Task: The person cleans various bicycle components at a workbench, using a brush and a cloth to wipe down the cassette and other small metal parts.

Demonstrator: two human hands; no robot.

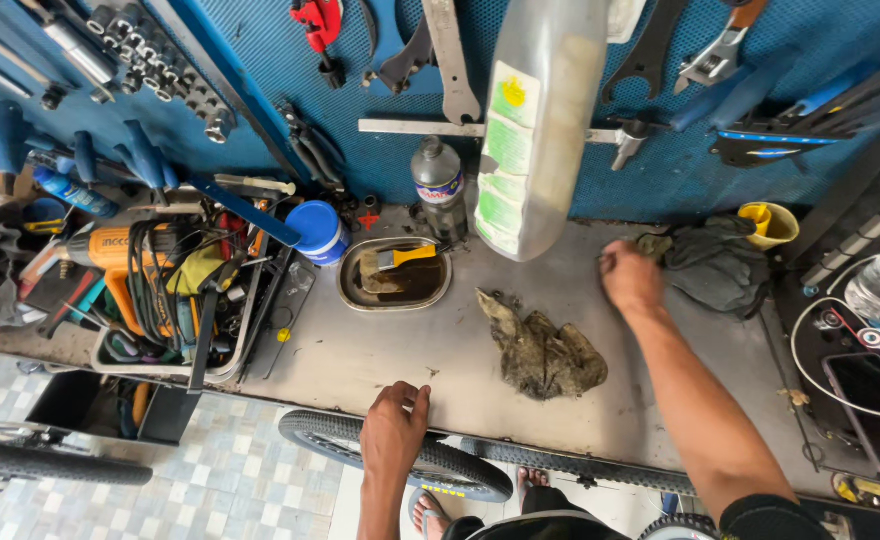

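Grey metal formed the worn, stained workbench top (380, 365) that ran across the scene. The left hand (394, 428) lay at its near edge, fingers curled over the lip and touching the surface, closed on nothing else. The right hand (631, 278) reached to the far right of the bench, its fingers bent down against the top just beside a crumpled dark grey cloth (717, 265); whether those fingers pinched anything could not be told, since the knuckles hid them.

Between the two hands lay a dirty, oil-stained olive rag (542, 350), bunched up and apart from both. Farther back, left of centre, sat an oval metal tray (351, 290) of dark liquid with a yellow-handled brush (403, 257) resting in it. Just beside the tray's left stood a blue plastic tub with a white lid (317, 232), and behind the tray a clear plastic bottle with a dark cap (439, 182). A yellow plastic cup (769, 223) stood at the far right, past the dark cloth. An orange cordless drill (112, 250) lay among tangled tools at the far left. Below the near edge, a black knobbly bicycle tyre (326, 437) passed under the left wrist. Blue pegboard (290, 60) hung with wrenches covered the far wall.
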